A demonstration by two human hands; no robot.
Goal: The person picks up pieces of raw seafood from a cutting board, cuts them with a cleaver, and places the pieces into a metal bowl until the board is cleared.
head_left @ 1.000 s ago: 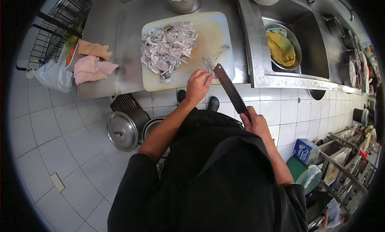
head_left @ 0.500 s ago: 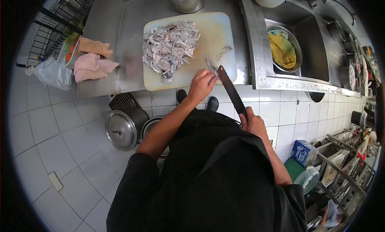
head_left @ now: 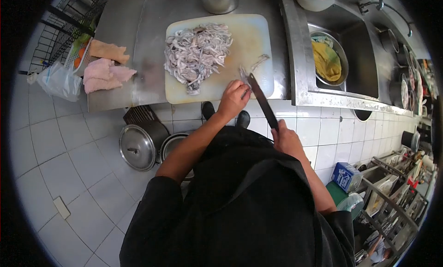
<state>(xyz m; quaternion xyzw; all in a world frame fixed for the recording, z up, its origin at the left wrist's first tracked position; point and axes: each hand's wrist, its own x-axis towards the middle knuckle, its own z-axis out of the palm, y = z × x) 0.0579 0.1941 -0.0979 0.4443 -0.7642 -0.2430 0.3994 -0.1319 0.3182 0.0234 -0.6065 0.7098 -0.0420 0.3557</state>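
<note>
My right hand (head_left: 285, 137) grips the handle of a long dark knife (head_left: 263, 101), its blade angled up to the left onto the front right of a white cutting board (head_left: 217, 95). Beside the blade tip, my left hand (head_left: 234, 98) pinches a small piece of squid tentacle (head_left: 243, 73) against the board, fingers closed. A large pile of grey-white squid tentacles (head_left: 196, 52) covers the board's left half. One thin strip of tentacle (head_left: 260, 62) lies apart, just right of the knife tip.
A metal pot (head_left: 220, 3) with similar pieces stands behind the board. Pink cloth (head_left: 105, 75) and orange cloth (head_left: 109, 51) lie on the counter's left. At right, the sink (head_left: 362, 59) holds a bowl with yellow cloth (head_left: 326, 62). A lidded pot (head_left: 138, 147) sits on the floor.
The knife and my right hand have shifted slightly up and left, bringing the blade nearer my left fingers. My left hand keeps its pinch; the view has moved a little.
</note>
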